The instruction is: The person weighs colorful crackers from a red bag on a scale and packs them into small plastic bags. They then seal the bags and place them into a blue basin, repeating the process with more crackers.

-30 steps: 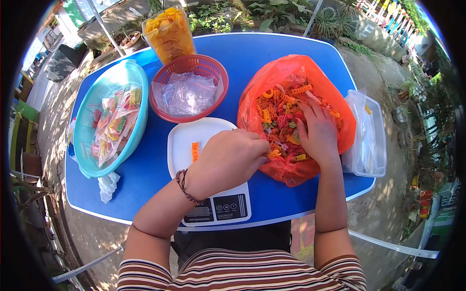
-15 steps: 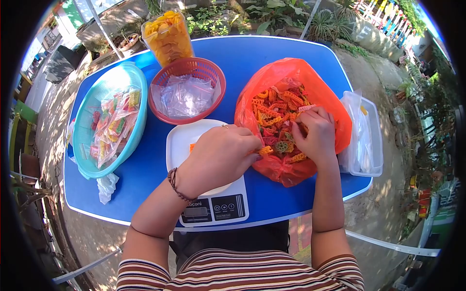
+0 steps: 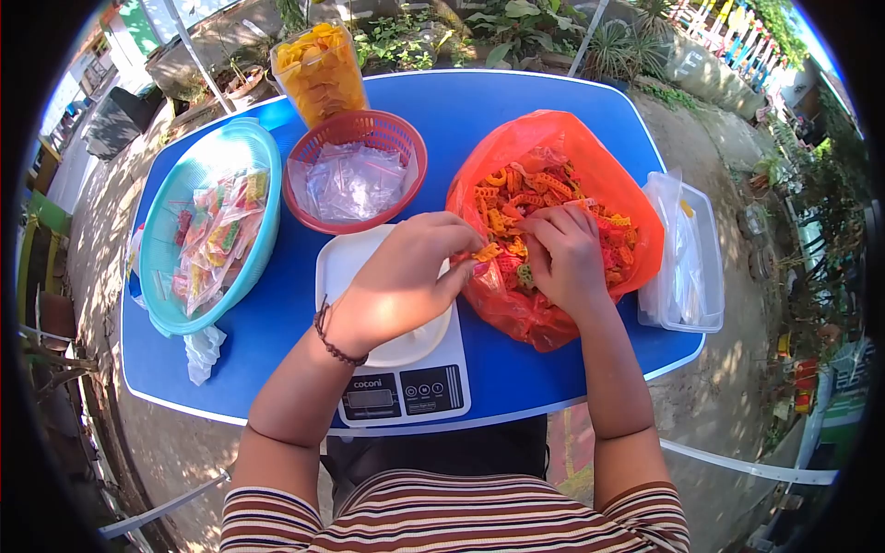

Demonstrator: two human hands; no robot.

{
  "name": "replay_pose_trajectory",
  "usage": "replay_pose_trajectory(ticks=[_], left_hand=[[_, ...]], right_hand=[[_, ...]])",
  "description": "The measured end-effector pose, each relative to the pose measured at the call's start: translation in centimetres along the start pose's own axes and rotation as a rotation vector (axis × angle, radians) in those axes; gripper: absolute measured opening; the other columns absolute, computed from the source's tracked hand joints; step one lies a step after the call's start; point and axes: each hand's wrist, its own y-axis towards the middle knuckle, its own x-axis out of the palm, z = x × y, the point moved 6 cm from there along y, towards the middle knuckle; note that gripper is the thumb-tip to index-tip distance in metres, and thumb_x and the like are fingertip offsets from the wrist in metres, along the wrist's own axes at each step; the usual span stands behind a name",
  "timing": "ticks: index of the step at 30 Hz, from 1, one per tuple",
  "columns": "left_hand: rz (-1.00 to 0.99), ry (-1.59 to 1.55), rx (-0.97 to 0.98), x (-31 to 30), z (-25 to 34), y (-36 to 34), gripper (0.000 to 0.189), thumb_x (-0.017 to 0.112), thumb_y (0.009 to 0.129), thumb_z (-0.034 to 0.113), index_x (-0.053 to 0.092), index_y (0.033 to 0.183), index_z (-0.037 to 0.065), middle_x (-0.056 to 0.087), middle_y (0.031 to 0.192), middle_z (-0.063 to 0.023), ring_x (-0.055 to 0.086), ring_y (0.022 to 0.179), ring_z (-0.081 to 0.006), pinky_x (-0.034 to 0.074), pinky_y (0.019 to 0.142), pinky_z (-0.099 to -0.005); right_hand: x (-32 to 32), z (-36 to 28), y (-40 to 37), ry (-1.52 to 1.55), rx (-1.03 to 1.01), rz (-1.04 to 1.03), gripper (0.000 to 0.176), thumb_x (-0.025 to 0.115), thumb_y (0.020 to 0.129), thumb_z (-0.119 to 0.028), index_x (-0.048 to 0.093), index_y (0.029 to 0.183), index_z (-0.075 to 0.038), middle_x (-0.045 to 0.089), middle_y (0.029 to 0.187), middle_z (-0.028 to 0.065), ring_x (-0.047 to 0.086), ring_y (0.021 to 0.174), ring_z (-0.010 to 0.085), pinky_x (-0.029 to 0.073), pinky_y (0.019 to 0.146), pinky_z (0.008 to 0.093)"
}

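Note:
My left hand (image 3: 415,272) is closed, pinching orange crackers (image 3: 486,254) at its fingertips beside the red plastic bag (image 3: 622,207). Inside that bag lies a heap of orange, red and green fried crackers (image 3: 539,189), some ladder-shaped and some like wheels. My right hand (image 3: 569,253) reaches into the heap with curled fingers; what they grip, if anything, is hidden. Beneath my left hand and wrist stands a white kitchen scale (image 3: 456,355) with a dark control panel. A white plate or tray (image 3: 343,263) on it is partly covered by that hand.
A turquoise basket (image 3: 267,217) at left holds small filled packets. Clear plastic bags fill a red basket (image 3: 419,152), behind which stands a tub of yellow chips (image 3: 323,78). A clear box (image 3: 710,276) with plastic bags sits right, crumpled plastic (image 3: 203,355) near the blue table's (image 3: 415,97) left edge.
My left hand has shifted slightly up and left and turned, with orange crackers still at its fingertips. My right hand has moved left, deeper over the middle of the heap.

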Motion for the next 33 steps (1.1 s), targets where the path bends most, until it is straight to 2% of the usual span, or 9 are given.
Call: replay_pose_trajectory(ticks=[2,5,6,10,15,19,23,31,33], left_hand=[[0.019,-0.093,-0.114,-1.2,-0.5,0.1,0.018,0.073,0.081,-0.001,0.069,0.099,-0.001,0.072,0.099,-0.0072,0.069,0.082,-0.0148,0.052,0.07,-0.0286],[-0.028,-0.125,-0.221,-3.1,-1.1,-0.2,0.022,0.074,0.082,-0.001,0.068,0.102,-0.004,0.07,0.101,-0.0076,0.068,0.076,-0.0116,0.052,0.066,-0.0257],[-0.043,-0.175,-0.238,-3.6,-1.1,-0.3,0.025,0.074,0.083,-0.001,0.067,0.106,-0.005,0.069,0.099,-0.0068,0.066,0.073,-0.0072,0.051,0.065,-0.0225],[-0.007,-0.246,-0.282,-5.5,-1.4,-0.9,0.027,0.073,0.084,-0.003,0.067,0.111,-0.003,0.069,0.089,-0.0048,0.065,0.075,-0.0041,0.052,0.066,-0.0197],[-0.141,-0.076,-0.293,-6.0,-2.5,-1.7,0.027,0.077,0.081,0.001,0.069,0.106,-0.003,0.071,0.081,-0.0069,0.067,0.07,-0.0085,0.052,0.064,-0.0235],[-0.264,-0.002,-0.315,-5.5,-3.3,-2.0,0.027,0.079,0.076,0.004,0.07,0.101,-0.002,0.071,0.076,-0.0097,0.069,0.068,-0.0155,0.053,0.063,-0.0287],[-0.249,0.042,-0.318,-5.2,-4.0,-2.1,0.025,0.079,0.075,0.004,0.071,0.098,-0.002,0.072,0.079,-0.0116,0.071,0.072,-0.0196,0.055,0.068,-0.0318],[-0.273,0.093,-0.295,-5.0,-4.5,-2.3,0.019,0.08,0.076,0.006,0.073,0.091,-0.002,0.074,0.085,-0.0132,0.073,0.079,-0.0225,0.057,0.073,-0.0329],[-0.299,0.15,-0.341,-5.0,-4.4,-2.2,0.017,0.078,0.077,0.008,0.074,0.091,-0.001,0.074,0.085,-0.014,0.072,0.08,-0.0278,0.056,0.074,-0.0371]], right_hand=[[-0.9,-0.6,0.2,0.049,-0.03,0.109,0.025,0.068,0.078,-0.002,0.072,0.103,-0.004,0.066,0.106,0.011,0.061,0.099,0.031,0.048,0.092,0.0439],[-1.7,-2.0,0.4,0.113,-0.02,0.196,0.029,0.068,0.078,-0.001,0.072,0.107,-0.002,0.066,0.105,0.0121,0.061,0.098,0.0318,0.05,0.088,0.0435],[-2.0,-2.4,0.5,0.096,-0.026,0.209,0.031,0.067,0.078,0.0,0.072,0.108,-0.001,0.065,0.105,0.0128,0.062,0.098,0.0318,0.051,0.088,0.0433],[-2.2,-3.6,0.3,0.154,-0.08,0.278,0.034,0.066,0.079,0.005,0.071,0.112,0.001,0.065,0.105,0.015,0.063,0.095,0.032,0.053,0.084,0.0415],[-1.5,-7.2,-0.3,0.335,-0.338,0.176,0.032,0.067,0.08,0.009,0.071,0.11,0.001,0.065,0.105,0.0154,0.065,0.089,0.0303,0.055,0.076,0.0389],[-0.2,-10.1,-0.8,0.39,-0.428,0.14,0.031,0.074,0.072,0.005,0.071,0.103,0.001,0.068,0.1,0.0131,0.066,0.083,0.0266,0.057,0.069,0.0352],[0.7,-10.5,-1.1,0.324,-0.448,0.122,0.03,0.072,0.066,0.003,0.071,0.096,0.001,0.069,0.097,0.0108,0.067,0.082,0.0251,0.057,0.067,0.0341],[0.6,-10.9,-1.3,0.225,-0.468,0.189,0.03,0.072,0.065,0.002,0.072,0.095,-0.001,0.069,0.095,0.0077,0.061,0.074,0.0205,0.052,0.062,0.0303],[0.7,-10.8,-1.3,0.244,-0.469,0.205,0.031,0.073,0.065,0.002,0.072,0.096,-0.001,0.068,0.096,0.0076,0.061,0.073,0.0204,0.052,0.062,0.0301]])
